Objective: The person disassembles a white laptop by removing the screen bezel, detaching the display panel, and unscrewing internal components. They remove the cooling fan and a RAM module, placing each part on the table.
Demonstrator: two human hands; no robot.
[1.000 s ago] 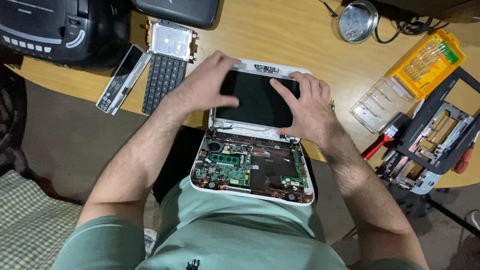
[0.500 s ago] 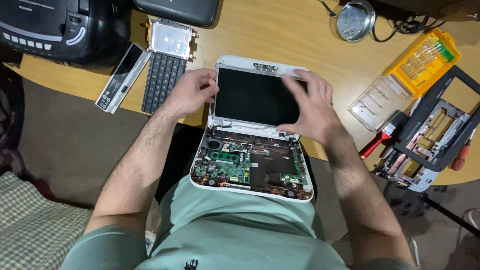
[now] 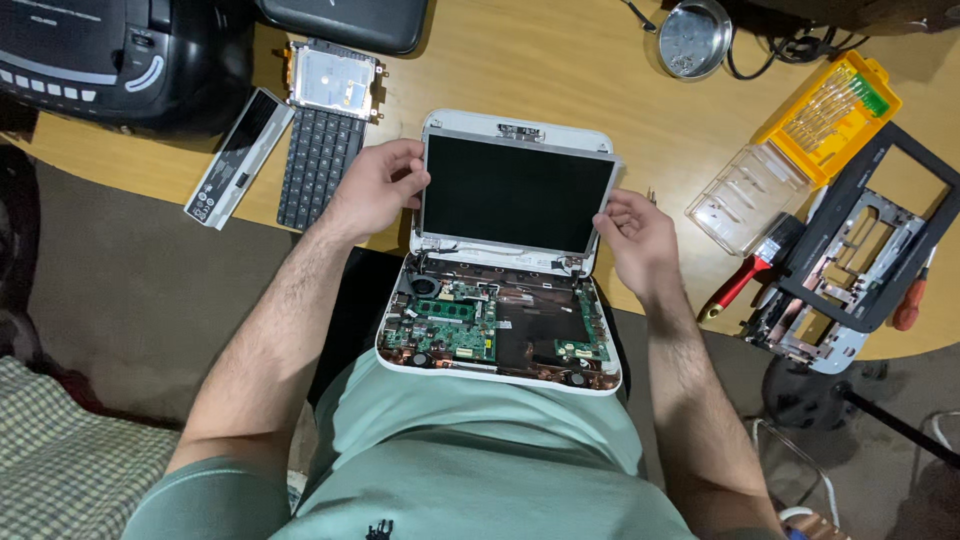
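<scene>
Seen from the head camera, a small white laptop with its keyboard removed [image 3: 500,330] lies at the near edge of the light wooden table [image 3: 560,70], its base overhanging onto the person's lap and showing green circuit boards and copper parts. Its dark screen panel [image 3: 515,192] lies flat on the table.

The left hand [image 3: 375,185] grips the panel's left edge, fingers curled around the frame. The right hand [image 3: 635,230] holds the right edge near the lower corner, fingers pinched on it; how firmly it clamps is hard to tell from this angle.

To the left of the laptop lie a detached black keyboard [image 3: 318,165], a silver hard drive [image 3: 332,80] and a long battery pack with a white label [image 3: 238,158]. To the right are a yellow case of screwdriver bits [image 3: 830,105] with its clear lid [image 3: 748,197], a red-handled brush [image 3: 755,265] and a black-and-metal frame [image 3: 850,250]. A round metal dish [image 3: 693,38] sits at the far edge.
</scene>
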